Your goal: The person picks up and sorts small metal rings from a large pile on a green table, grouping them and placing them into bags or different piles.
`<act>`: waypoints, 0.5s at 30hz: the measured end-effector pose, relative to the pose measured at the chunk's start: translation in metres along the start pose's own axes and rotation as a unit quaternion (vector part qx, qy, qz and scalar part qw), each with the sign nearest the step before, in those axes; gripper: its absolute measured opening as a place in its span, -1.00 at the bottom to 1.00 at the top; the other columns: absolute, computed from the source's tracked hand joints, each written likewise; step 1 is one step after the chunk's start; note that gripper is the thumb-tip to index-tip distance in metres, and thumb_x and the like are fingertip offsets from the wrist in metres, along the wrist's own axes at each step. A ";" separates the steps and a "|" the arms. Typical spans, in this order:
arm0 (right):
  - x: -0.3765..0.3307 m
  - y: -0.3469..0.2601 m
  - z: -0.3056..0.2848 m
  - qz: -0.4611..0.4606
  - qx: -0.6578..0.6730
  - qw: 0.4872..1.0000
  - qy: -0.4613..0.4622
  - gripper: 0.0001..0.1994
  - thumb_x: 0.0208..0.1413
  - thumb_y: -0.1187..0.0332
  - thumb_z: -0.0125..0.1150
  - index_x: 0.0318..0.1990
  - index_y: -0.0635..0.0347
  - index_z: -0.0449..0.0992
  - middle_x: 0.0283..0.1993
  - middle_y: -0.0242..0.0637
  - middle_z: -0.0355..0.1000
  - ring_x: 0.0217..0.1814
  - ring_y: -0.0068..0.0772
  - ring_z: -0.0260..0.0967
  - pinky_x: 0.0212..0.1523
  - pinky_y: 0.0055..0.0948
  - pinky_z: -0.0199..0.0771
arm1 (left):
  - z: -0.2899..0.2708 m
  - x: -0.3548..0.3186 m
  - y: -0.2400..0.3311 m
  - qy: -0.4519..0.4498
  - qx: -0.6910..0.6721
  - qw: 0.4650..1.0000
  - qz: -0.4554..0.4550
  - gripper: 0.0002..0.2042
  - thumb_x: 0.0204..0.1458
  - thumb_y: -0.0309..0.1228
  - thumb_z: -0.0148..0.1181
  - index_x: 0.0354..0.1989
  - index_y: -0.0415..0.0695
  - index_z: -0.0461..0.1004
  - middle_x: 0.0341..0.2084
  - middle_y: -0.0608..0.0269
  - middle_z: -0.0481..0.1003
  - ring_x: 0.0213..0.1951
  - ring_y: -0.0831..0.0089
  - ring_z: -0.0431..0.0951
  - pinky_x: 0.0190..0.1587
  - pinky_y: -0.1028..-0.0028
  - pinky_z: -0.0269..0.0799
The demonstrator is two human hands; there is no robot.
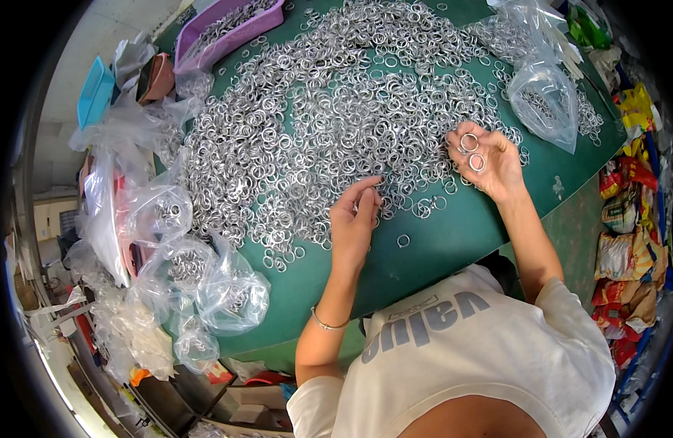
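Right hand [490,157] is cupping 2 metal rings [473,152], palm up for inspection; left hand [355,219], fingers together, is pinching into the ring pile [336,124] on the desk [453,241].

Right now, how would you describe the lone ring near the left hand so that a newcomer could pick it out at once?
Start from the green table and its big heap of silver rings. Go to the heap's near edge, where the left hand rests. Just to that hand's right lies the single ring, flat on bare green, apart from the heap, touching no other ring.
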State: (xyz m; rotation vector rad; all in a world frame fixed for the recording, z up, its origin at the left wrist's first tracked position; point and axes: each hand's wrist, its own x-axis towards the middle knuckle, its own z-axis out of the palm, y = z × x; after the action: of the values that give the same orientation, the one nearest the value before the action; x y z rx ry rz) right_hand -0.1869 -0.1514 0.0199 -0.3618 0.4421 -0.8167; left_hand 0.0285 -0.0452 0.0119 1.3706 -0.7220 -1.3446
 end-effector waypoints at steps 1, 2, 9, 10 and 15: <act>0.003 -0.002 -0.016 -0.001 0.025 0.999 -0.047 -0.79 0.09 0.31 -0.13 -0.34 0.29 0.35 -0.32 -0.12 0.40 -0.50 -0.41 0.28 -0.74 -0.64 0.18 | 0.000 0.002 0.001 0.012 0.056 0.998 0.033 -0.82 0.10 -0.48 -0.02 -0.19 -0.21 0.47 -0.61 0.42 0.32 -0.61 0.72 0.22 -0.64 0.65 0.06; 0.014 -0.010 -0.026 0.042 -0.078 0.985 -0.146 -0.77 0.09 0.30 -0.04 -0.36 0.32 0.44 -0.36 -0.18 0.46 -0.50 -0.40 0.33 -0.63 -0.56 0.29 | 0.001 0.004 0.002 0.025 0.112 0.991 0.066 -0.84 0.09 -0.48 0.00 -0.21 -0.21 0.48 -0.63 0.41 0.31 -0.61 0.72 0.23 -0.64 0.63 0.08; 0.037 0.029 0.021 -0.244 -0.858 0.443 0.089 -0.89 -0.12 0.37 0.23 -0.43 0.19 0.54 -0.47 -0.23 0.41 -0.45 -0.09 0.40 -0.42 -0.23 0.40 | 0.031 0.061 0.009 0.076 0.519 0.795 0.304 -0.82 -0.11 -0.40 0.24 -0.36 -0.22 0.47 -0.54 0.12 0.44 -0.54 0.26 0.46 -0.49 0.36 0.33; 0.038 0.028 0.021 -0.247 -0.857 0.445 0.080 -0.92 -0.10 0.40 0.20 -0.46 0.20 0.51 -0.48 -0.23 0.40 -0.45 -0.09 0.40 -0.43 -0.21 0.38 | 0.037 0.062 0.013 0.069 0.522 0.812 0.252 -0.82 -0.13 -0.38 0.25 -0.40 -0.20 0.46 -0.44 0.06 0.48 -0.40 0.05 0.48 -0.37 0.26 0.37; 0.029 0.013 0.015 -0.204 -0.796 0.568 0.052 -0.92 -0.07 0.41 0.20 -0.45 0.23 0.49 -0.58 -0.32 0.33 -0.55 -0.34 0.34 -0.51 -0.35 0.32 | 0.031 0.066 0.009 0.085 0.460 0.840 0.276 -0.85 -0.08 -0.43 0.19 -0.39 -0.26 0.46 -0.55 0.13 0.45 -0.54 0.29 0.45 -0.46 0.38 0.35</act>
State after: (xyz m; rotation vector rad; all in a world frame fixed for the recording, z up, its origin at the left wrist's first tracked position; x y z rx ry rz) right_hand -0.1538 -0.1636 0.0197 -2.2113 1.1916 -0.6509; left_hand 0.0139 -0.1163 0.0037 1.7662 -1.6149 -0.3630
